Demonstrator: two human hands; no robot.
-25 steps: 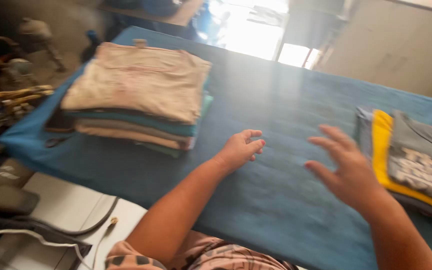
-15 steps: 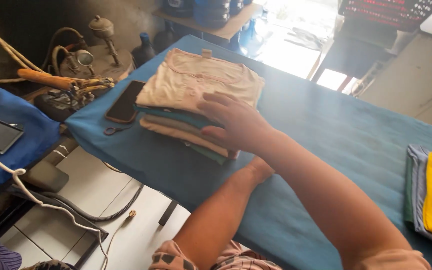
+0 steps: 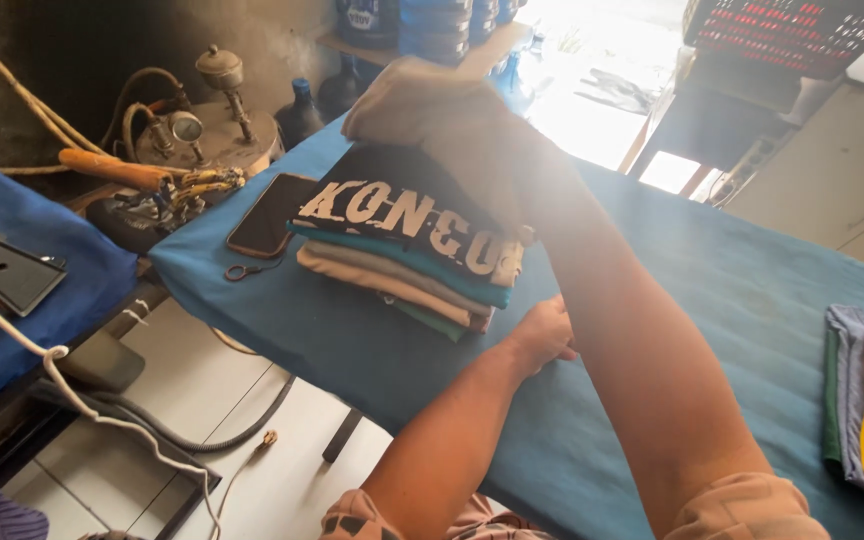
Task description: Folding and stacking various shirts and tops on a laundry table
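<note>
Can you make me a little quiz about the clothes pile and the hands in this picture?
1. True or false: the phone lies beside the pile of folded clothes.
2. Which hand lifts the beige garment above the pile?
3. What colour is the cloth on the table?

Key:
1. True.
2. The right hand; the left hand rests on the table by the pile.
3. Blue.

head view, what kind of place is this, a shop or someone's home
Probably a small garment pressing or laundry workshop: a long table padded in blue cloth, a stack of folded shirts on it, and a metal steam boiler with a gauge and hoses beside it.
</note>
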